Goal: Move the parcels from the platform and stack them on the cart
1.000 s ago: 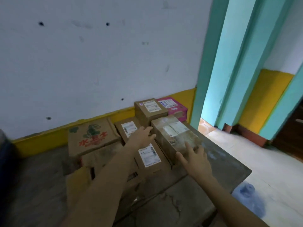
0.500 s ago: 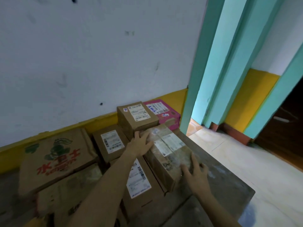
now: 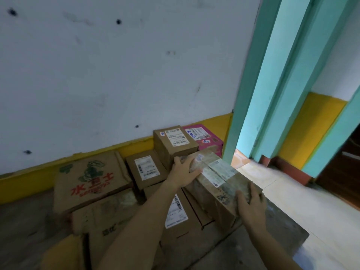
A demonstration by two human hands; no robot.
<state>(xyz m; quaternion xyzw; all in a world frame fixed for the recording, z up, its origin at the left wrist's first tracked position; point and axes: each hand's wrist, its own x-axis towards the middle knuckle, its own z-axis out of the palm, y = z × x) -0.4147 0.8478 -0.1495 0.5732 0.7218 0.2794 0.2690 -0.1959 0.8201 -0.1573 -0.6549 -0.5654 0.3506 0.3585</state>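
Taped parcel [image 3: 218, 178]: a long brown carton wrapped in shiny clear tape, with pale labels across its top and a dark print low on its left side. It lies at the right end of the pile on the platform [image 3: 276, 228], on top of lower boxes, with one end towards the wall and the other towards the person. Whether it is lifted clear of the boxes below cannot be told.
Printed box [image 3: 91, 180]: well to the left of the taped parcel; wide and flat, with a green picture and red characters on its lid.
Worn box [image 3: 105, 211]: left of the taped parcel, nearer the person; scuffed grey-brown.
Small box [image 3: 146, 170]: just left of the taped parcel's far end, with a white label on top.
Flat box [image 3: 177, 213]: against the taped parcel's left side and lower than it, partly hidden by the left forearm.
Tall box [image 3: 175, 143]: just behind the taped parcel's far end, crowding the left hand.
Pink box [image 3: 204, 137]: behind the taped parcel, beside the tall box, near the wall.
Door frame [image 3: 253, 94]: green, behind and to the right of the taped parcel.
Left hand [image 3: 183, 172]: grips the taped parcel's far left corner, thumb round the far end, fingers laid across the top.
Right hand [image 3: 251, 203]: grips the taped parcel's near right corner, fingers curled over its top edge.
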